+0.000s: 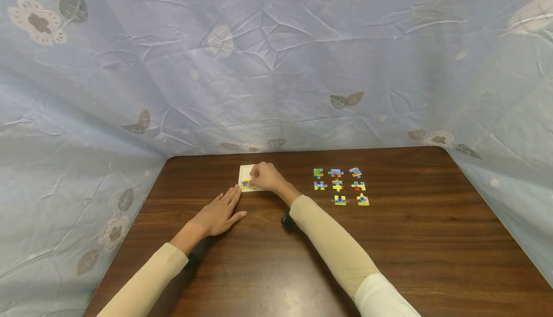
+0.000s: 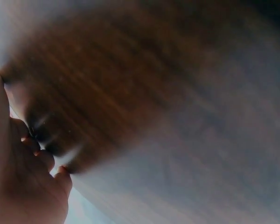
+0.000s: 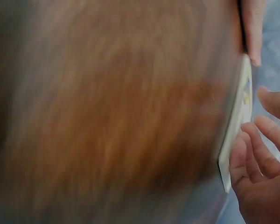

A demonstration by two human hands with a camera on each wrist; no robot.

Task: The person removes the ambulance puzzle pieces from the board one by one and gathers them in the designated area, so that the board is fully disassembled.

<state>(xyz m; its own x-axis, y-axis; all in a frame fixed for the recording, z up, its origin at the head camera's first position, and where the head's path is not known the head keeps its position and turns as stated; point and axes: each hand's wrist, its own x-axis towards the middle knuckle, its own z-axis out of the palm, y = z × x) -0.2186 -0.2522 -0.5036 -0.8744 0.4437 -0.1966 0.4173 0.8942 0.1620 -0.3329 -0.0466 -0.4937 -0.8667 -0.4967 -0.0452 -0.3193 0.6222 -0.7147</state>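
Note:
A small cream puzzle frame (image 1: 243, 175) lies near the far side of the wooden table. One yellow and blue jigsaw piece (image 1: 245, 183) sits in its lower left corner. My right hand (image 1: 267, 176) is over the frame, fingers loosely bent and fingertips right beside that piece. In the right wrist view, a gap shows between the upper digit (image 3: 273, 102) and the other fingers, and the piece (image 3: 247, 93) is on the frame's surface. My left hand (image 1: 218, 213) rests palm down on the table, fingers straight, fingertips at the frame's lower left corner.
Several loose jigsaw pieces (image 1: 337, 186) lie in rough rows on the table (image 1: 414, 230) right of the frame. Blue flowered cloth (image 1: 268, 91) hangs around the table's far edge and sides. Dark wrist devices (image 1: 287, 220) sit under both forearms.

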